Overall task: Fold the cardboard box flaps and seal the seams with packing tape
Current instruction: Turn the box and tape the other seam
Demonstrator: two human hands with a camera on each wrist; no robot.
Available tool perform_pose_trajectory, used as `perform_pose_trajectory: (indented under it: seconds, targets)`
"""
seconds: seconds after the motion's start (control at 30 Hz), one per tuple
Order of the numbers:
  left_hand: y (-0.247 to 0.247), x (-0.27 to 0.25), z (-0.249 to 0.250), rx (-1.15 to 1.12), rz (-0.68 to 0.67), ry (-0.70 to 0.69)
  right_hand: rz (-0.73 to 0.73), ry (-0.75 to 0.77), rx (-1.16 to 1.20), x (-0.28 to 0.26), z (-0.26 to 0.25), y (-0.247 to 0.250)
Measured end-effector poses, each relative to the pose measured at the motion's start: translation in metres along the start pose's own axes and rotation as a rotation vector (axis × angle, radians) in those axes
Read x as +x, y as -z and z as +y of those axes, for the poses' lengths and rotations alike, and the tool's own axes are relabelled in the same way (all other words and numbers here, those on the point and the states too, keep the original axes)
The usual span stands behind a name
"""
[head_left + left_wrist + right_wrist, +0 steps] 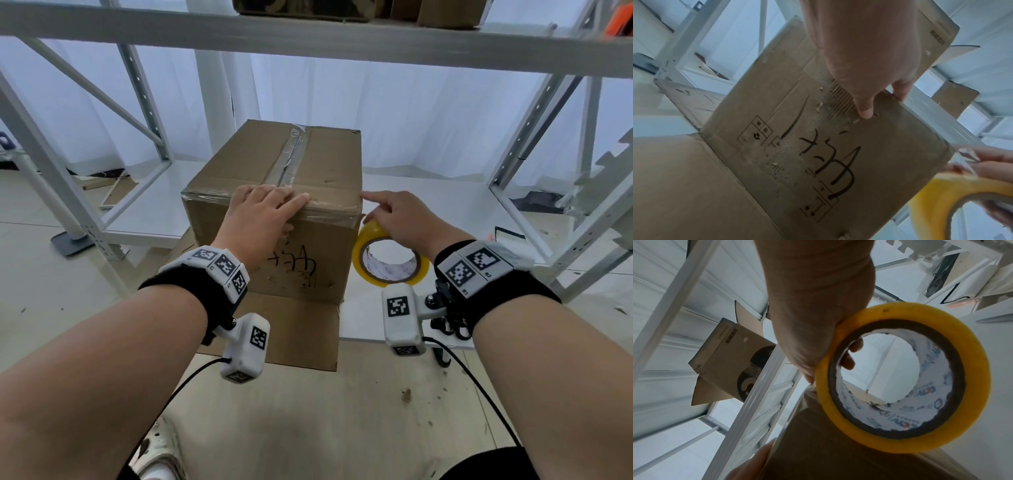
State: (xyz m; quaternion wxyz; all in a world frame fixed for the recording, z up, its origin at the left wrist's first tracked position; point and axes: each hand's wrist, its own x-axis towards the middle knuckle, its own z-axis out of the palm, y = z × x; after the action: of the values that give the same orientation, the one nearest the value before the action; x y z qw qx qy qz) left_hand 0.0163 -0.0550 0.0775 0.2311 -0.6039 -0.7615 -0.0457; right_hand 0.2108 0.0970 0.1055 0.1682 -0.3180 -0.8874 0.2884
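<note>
On the box's (pixel 274 164) near top edge, the left hand (pixel 263 212) presses tape flat while the right hand (pixel 397 219) grips the roll (pixel 390 257), likely next tearing it.

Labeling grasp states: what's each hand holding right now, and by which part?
Right hand holds the tape roll by its ring, fingers hooked through the core. Left hand holds nothing; it lies flat on the cardboard box's near top edge.

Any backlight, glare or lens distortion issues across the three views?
Head: bright backlit curtains, shelf rails bow from the wide lens, sheen on the tape strip along the box; hands sharp. Left wrist: dim, bluish, box tilted, left hand soft and close. Right wrist: right hand a dark shape against bright background, tape roll close and stretched by the lens.
</note>
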Motion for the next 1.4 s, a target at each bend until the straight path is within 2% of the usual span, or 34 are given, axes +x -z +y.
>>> perform_pose_trajectory:
  seconds: [0.17, 0.33, 0.43, 0.53, 0.6, 0.73, 0.83, 0.93, 1.17, 1.3, 1.4]
  targets:
    - [-0.001, 0.004, -0.024, 0.017, 0.011, -0.077, 0.013, -0.007, 0.023, 0.001, -0.008, -0.007]
    - [0.001, 0.008, -0.032, 0.004, -0.031, 0.023, 0.059, -0.006, 0.013, 0.007, -0.020, -0.024]
    - [0.001, 0.007, -0.024, -0.057, -0.025, 0.081, 0.068, -0.040, 0.027, 0.010, -0.017, -0.017]
    - [0.004, 0.004, -0.018, -0.063, -0.081, 0.102, 0.090, -0.087, 0.058, 0.012, -0.014, -0.010]
    - [0.010, 0.008, -0.010, -0.040, -0.114, 0.075, 0.042, -0.077, -0.008, 0.016, -0.016, -0.007]
    - [0.023, 0.025, 0.009, -0.017, -0.113, -0.018, -0.163, 0.041, -0.341, 0.037, -0.031, 0.012]
    - [0.019, 0.024, 0.014, -0.018, -0.117, 0.011, -0.305, 0.080, -0.529, 0.056, -0.039, 0.018]
    - [0.010, 0.016, 0.009, -0.076, -0.105, 0.055, -0.351, 0.136, -0.599, 0.066, -0.033, 0.010]
    - [-0.007, 0.004, -0.004, -0.113, -0.024, -0.002, -0.189, 0.242, -0.514, 0.060, -0.019, -0.002]
    - [-0.012, 0.000, -0.019, -0.119, 0.125, -0.126, -0.119, 0.235, -0.505, 0.049, -0.024, -0.005]
    - [-0.009, 0.001, -0.031, -0.108, 0.146, -0.203, -0.063, 0.225, -0.520, 0.040, -0.032, -0.011]
